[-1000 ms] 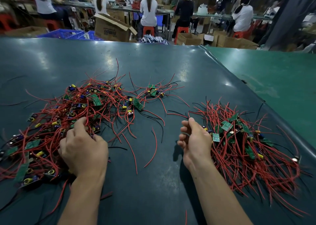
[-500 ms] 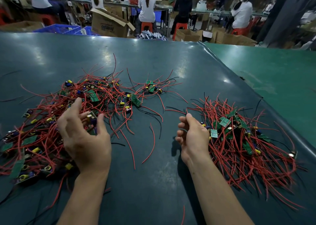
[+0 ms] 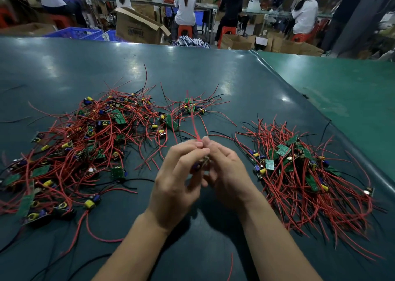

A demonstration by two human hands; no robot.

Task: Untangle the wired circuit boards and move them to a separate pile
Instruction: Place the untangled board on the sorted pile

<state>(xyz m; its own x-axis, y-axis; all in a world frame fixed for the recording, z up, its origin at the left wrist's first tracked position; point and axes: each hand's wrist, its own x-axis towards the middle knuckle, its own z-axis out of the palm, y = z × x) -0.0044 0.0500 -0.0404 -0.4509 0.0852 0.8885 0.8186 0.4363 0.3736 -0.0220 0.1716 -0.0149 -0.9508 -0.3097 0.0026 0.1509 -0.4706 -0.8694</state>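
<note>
A tangled pile of green circuit boards with red and black wires (image 3: 85, 144) covers the left of the dark table (image 3: 192, 71). A separate pile of boards (image 3: 303, 174) lies on the right. Between the piles, my left hand (image 3: 177, 180) and my right hand (image 3: 228, 174) meet above the table. Together they hold one small wired board (image 3: 202, 163), mostly hidden between the fingers. Both hands pinch its red wire (image 3: 195, 127), which rises from the fingertips toward the far side.
A small cluster of boards (image 3: 192, 107) lies at mid-table beyond my hands. A green table (image 3: 342, 92) adjoins on the right. Behind the table stand cardboard boxes (image 3: 136, 27), blue crates (image 3: 74, 33) and several seated people (image 3: 184, 5).
My left hand left the tangled pile and came to the middle with a board. My right hand moved left from the right pile's edge to meet it and took hold of the wire.
</note>
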